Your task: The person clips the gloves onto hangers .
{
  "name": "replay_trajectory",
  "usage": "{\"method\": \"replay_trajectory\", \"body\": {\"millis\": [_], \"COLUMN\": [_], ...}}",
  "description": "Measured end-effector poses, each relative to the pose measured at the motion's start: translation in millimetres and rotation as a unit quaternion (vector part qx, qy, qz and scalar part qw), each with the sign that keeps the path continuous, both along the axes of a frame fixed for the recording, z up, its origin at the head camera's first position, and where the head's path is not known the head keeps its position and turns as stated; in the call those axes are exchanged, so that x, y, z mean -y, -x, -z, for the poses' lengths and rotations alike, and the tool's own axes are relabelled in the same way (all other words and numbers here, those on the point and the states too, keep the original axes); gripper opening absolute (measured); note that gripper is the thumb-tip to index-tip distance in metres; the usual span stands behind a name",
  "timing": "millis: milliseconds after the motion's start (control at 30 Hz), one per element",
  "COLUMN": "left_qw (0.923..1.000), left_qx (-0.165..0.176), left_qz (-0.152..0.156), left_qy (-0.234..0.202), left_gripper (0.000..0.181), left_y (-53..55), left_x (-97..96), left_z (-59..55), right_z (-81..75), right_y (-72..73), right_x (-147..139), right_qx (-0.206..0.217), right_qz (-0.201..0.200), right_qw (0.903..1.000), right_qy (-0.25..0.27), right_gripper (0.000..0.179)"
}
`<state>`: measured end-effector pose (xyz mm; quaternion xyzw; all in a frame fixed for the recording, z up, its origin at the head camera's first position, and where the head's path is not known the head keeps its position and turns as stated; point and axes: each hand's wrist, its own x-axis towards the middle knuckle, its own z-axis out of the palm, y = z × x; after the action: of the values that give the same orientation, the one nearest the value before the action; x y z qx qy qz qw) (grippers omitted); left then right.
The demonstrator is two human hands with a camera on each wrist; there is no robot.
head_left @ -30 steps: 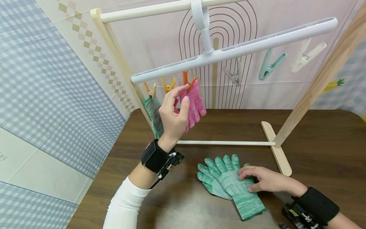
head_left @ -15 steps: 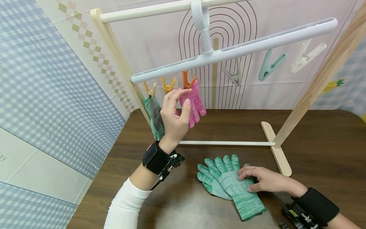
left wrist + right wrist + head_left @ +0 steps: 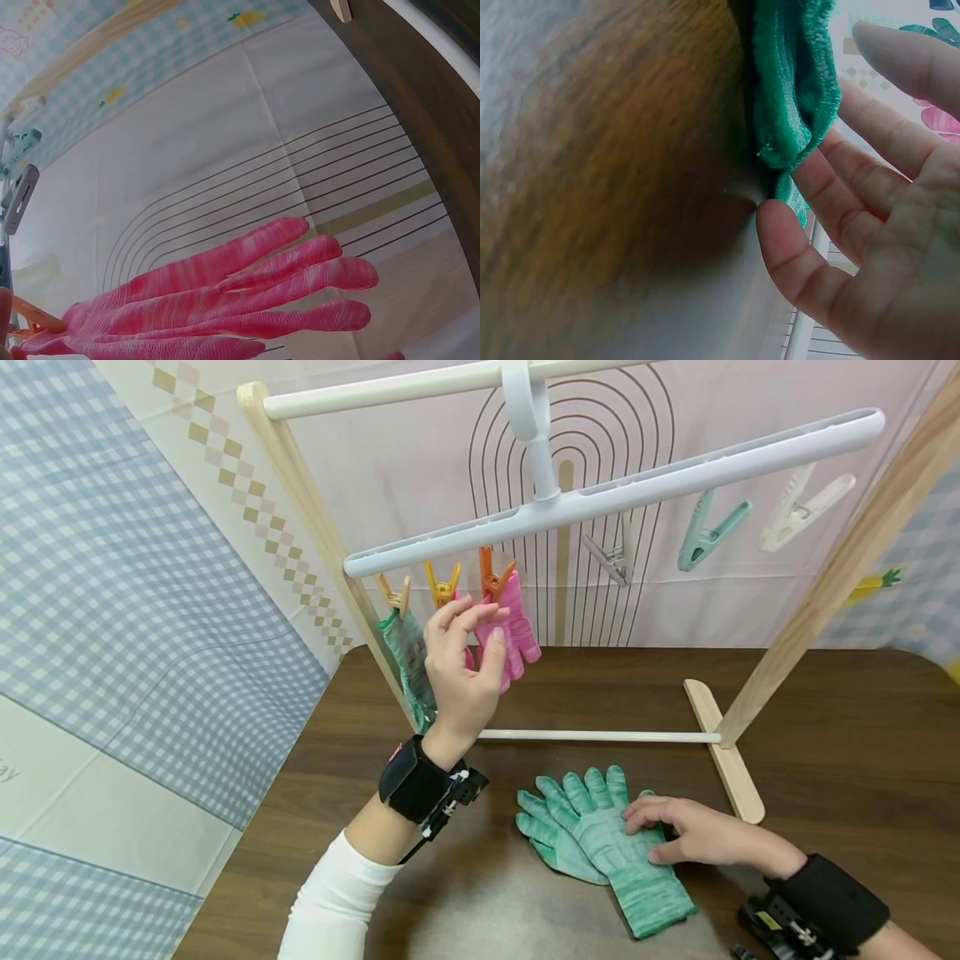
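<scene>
Left hand (image 3: pixel 462 672) has lowered, loosely curved, near knitted pink glove (image 3: pixel 202 304).

The head view peers down across the surface (image 3: pixel 600 693). Close up, the left wrist's shares its pink glove (image 3: pixel 202 300) at six o'clock; the right's, a green glove (image 3: pixel 772 90) at one.

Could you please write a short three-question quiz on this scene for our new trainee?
1. Which clothespin grips a pink glove: (a) white, (b) orange or (c) teal?
2. True or false: the left hand rests on the green gloves lying on the table.
3. In the head view, how many clothespins on the hanger hold nothing?

Key:
1. b, the orange clothespin.
2. False; the right hand touches the green gloves.
3. Three: the grey clothespin, teal clothespin and white clothespin.
</scene>
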<state>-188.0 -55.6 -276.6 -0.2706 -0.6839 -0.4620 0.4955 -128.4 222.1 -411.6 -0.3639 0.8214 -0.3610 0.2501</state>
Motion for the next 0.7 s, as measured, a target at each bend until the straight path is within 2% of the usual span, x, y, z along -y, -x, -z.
{"method": "replay_trajectory", "body": {"millis": [200, 700], "left_qw": [0.9999, 0.9987], "left_qx": [-0.012, -0.015], "left_qz": [0.006, 0.047], "left_qy": [0.006, 0.017], "left_gripper": [0.017, 0.016], "left_y": [-1.7, -15.3], "left_x": [-0.6, -6.8], "left_z": [1.0, -5.7], "right_z": [0.7, -0.3], "right_y": [-0.3, -0.4], "right_x": [0.1, -1.0], "right_qx": [-0.001, 0.004], "right_qz": [0.003, 0.002], "right_qw": [1.0, 1.0], "right_qy": [-0.001, 0.005], "right_gripper": [0.026, 0.025]}}
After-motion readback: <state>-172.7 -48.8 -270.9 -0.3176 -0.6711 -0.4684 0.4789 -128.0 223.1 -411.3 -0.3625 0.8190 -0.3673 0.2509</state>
